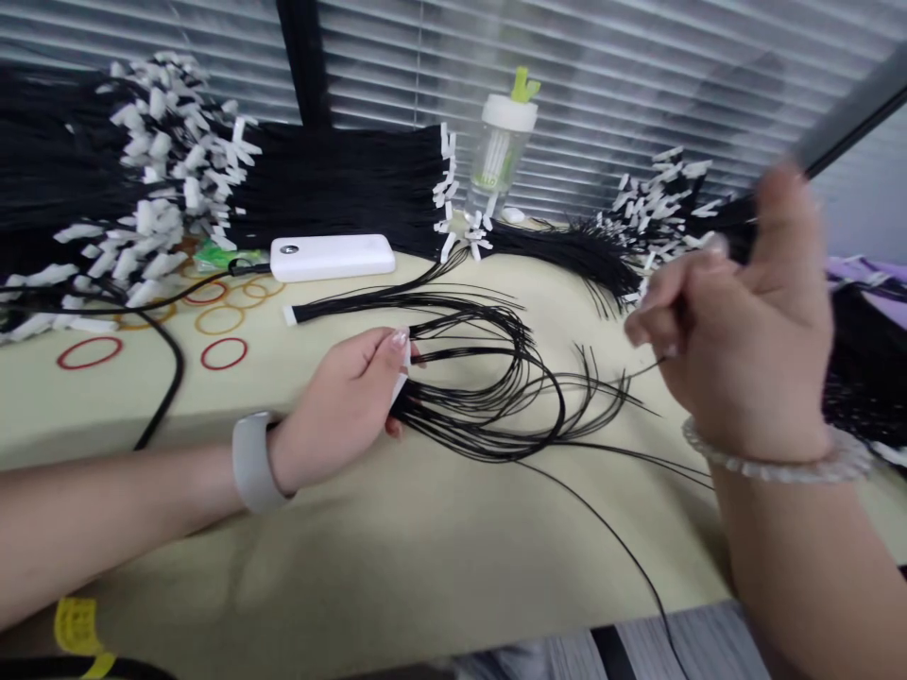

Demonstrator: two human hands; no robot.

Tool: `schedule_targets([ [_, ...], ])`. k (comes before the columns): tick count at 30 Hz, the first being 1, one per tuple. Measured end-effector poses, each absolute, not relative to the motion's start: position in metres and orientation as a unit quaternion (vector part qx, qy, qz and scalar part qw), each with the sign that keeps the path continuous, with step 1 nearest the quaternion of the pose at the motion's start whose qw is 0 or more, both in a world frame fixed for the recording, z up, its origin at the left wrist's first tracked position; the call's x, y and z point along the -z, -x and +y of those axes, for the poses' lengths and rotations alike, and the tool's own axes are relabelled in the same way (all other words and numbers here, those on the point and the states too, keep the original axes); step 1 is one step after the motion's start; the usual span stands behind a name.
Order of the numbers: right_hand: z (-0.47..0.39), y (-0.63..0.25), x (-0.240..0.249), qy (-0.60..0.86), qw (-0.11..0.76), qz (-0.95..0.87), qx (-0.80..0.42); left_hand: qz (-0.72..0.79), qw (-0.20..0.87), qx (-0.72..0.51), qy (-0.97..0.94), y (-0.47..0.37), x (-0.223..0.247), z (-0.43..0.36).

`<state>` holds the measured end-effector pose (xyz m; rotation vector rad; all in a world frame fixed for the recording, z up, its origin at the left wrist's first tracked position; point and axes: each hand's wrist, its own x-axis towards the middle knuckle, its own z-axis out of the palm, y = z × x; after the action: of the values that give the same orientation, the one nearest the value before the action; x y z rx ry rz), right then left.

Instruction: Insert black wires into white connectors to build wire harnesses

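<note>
Dial: directions run from the middle of the view unless a line says otherwise, with 12 o'clock at the top edge.
Left hand (347,382): between 8 and 9 o'clock, thumb and fingers pinched on the white connector ends (399,387) of a black wire bundle (488,449).
Wire bundle: at 3 o'clock from the left hand, fanning out over the table (425,567) in loose loops.
Stray wire (624,543): 1 thin strand curves from the bundle toward 5 o'clock, past the table edge.
Right hand (744,312): at 3 o'clock, raised and partly blurred; 1 digit points to 12, the others curl inward. A thin wire runs up to this hand, but I cannot tell whether the fingers pinch it.
Wrists: grey band (256,463) on the left, clear bead bracelet (779,465) on the right.
Second harness (333,307): at 1 o'clock from the left hand, lying flat, white end toward 9.
Power bank (333,257): white, at 12 o'clock from the left hand.
Red rubber band (203,355): at 9 o'clock from the left hand, near yellow bands (219,333).
Black wire stack (340,184): between 10 and 11 o'clock.
Bottle (503,142): clear, white-capped, between 12 and 1.
Blinds (397,57): along 12 o'clock.
</note>
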<state>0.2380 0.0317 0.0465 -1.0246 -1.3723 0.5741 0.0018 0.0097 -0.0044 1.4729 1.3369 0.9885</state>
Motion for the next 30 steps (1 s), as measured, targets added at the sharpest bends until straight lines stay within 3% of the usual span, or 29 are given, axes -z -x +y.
schedule_targets([
  [6,0.01,-0.215,-0.037,0.478,0.312,-0.799,-0.189,0.531,0.451,-0.369,-0.615,-0.004,0.001,0.004],
  [10,0.003,-0.208,-0.035,0.463,0.205,-0.855,-0.114,0.509,0.445,-0.336,-0.656,-0.005,-0.002,-0.004],
  [30,0.001,-0.191,-0.022,0.38,0.233,-0.892,-0.072,0.483,0.477,-0.293,-0.673,-0.005,0.0,-0.002],
])
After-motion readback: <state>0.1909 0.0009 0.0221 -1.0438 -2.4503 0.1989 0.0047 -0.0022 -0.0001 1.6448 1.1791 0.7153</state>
